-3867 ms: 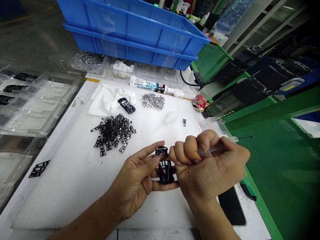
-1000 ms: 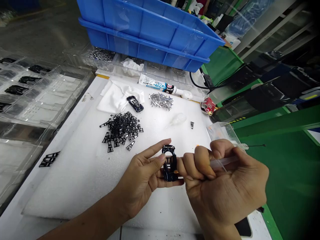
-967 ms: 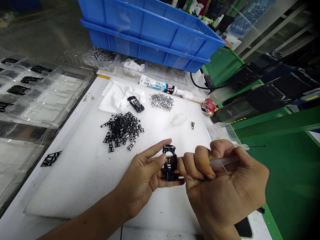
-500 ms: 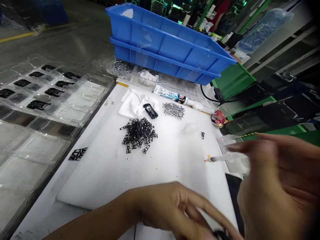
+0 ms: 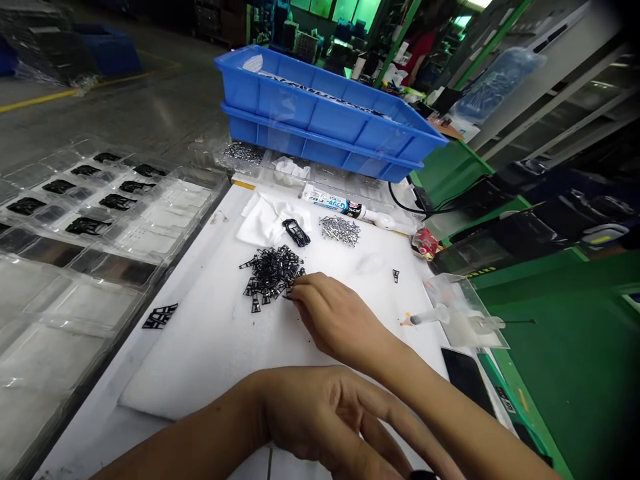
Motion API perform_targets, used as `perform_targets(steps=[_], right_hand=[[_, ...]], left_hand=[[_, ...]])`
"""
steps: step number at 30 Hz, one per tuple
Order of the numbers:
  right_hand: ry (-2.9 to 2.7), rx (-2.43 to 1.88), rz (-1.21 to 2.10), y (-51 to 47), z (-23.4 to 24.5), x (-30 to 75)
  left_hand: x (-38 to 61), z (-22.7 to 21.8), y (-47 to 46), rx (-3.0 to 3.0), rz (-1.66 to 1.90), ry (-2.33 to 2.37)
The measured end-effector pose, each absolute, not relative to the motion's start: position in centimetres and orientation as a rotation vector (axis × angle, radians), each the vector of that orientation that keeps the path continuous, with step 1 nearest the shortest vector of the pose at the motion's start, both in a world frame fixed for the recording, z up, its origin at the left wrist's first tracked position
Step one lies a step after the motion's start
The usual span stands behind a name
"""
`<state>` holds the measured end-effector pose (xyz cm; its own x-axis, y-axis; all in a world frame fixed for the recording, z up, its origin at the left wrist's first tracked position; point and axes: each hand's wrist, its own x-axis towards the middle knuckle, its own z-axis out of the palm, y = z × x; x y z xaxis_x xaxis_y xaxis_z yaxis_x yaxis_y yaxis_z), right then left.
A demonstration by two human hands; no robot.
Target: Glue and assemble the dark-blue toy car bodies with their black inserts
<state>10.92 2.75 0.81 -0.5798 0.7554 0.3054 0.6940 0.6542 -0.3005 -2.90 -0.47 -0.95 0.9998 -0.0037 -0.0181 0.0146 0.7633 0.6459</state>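
Now, the right hand (image 5: 333, 313) reaches across the white foam sheet (image 5: 195, 380) with its fingers bunched, fingertips (image 5: 296, 285) touching the near right edge of a loose heap of glossy black plastic frame pieces (image 5: 270, 275); whether they pinch a piece cannot be told. The heap lies up and left of this hand, along the line of the right forearm, which runs diagonally from the lower right, and this hand is much nearer to it than the left. The left hand (image 5: 320, 420) sits low in view below that forearm, fingers loosely curled, with a dark object (image 5: 417, 476) cut off by the frame's edge near them, so its grip is unclear. Beyond the heap lie a glossy black car-shaped shell (image 5: 296, 232) on a crumpled white cloth (image 5: 260, 223); to the heap's upper right is a pile of small silver metal parts (image 5: 340, 231), and well right, a clear plastic syringe (image 5: 425, 317) with an orange tip rests in a transparent acrylic stand (image 5: 463, 310).
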Motion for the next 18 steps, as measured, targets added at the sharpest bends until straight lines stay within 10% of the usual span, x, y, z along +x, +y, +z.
perform_targets(steps=[7,18], right_hand=[[-1.186,-1.576,0.119,-2.0,4.7,15.1],[-1.848,-1.357,-0.111,-4.9,0.1,13.0]], left_hand=[[-2.4,0.0,0.9,0.325,0.680,0.253],[-1.5,0.2,1.0,0.216,0.847,0.615]])
